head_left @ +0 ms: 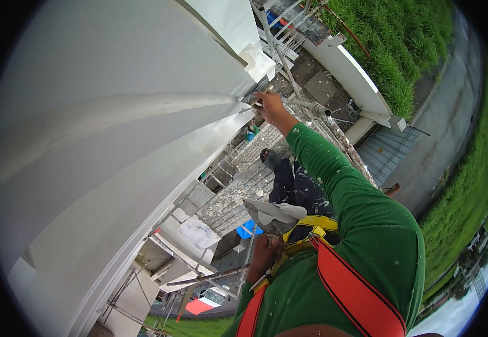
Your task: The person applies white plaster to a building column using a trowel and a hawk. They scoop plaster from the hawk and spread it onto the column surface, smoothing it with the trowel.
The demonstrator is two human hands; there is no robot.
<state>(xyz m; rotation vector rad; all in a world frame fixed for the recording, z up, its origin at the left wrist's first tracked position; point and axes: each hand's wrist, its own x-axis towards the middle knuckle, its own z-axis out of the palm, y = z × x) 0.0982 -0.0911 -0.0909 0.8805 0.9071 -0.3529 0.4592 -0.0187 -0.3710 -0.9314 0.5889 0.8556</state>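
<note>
1. Fingers, right hand [271, 106]: curled tight around a slim tool [253, 103], most of it hidden by the grip; handle and blade could not be told apart with certainty.
2. Fingers, left hand [263, 255]: bent closely under a grey flat board [259, 212], apparently on its handle, which was largely out of sight.
3. Pale paste [277, 214]: heaped on the board, which sat tilted before the waist, well apart from the tool.
4. Tool, location: at the far end of a rounded moulding [143, 104] on the pale wall [114, 62], just beside a white corner block [259, 63].
5. Work done, as judged: the long run of moulding and the broad wall faces looked coated and fairly even, with some tonal patches.
6. Work left, as judged: the darker grey end by the tool seemed unfinished, and paste remained in supply; whether the coat was final could not be told.
7. Right arm, in green sleeve [334, 163]: extended far forward and across the body, elbow nearly straight, wrist at the moulding's end.
8. Left arm: held low and close to the torso, forearm partly hidden, beside the yellow harness webbing [323, 222].
</note>
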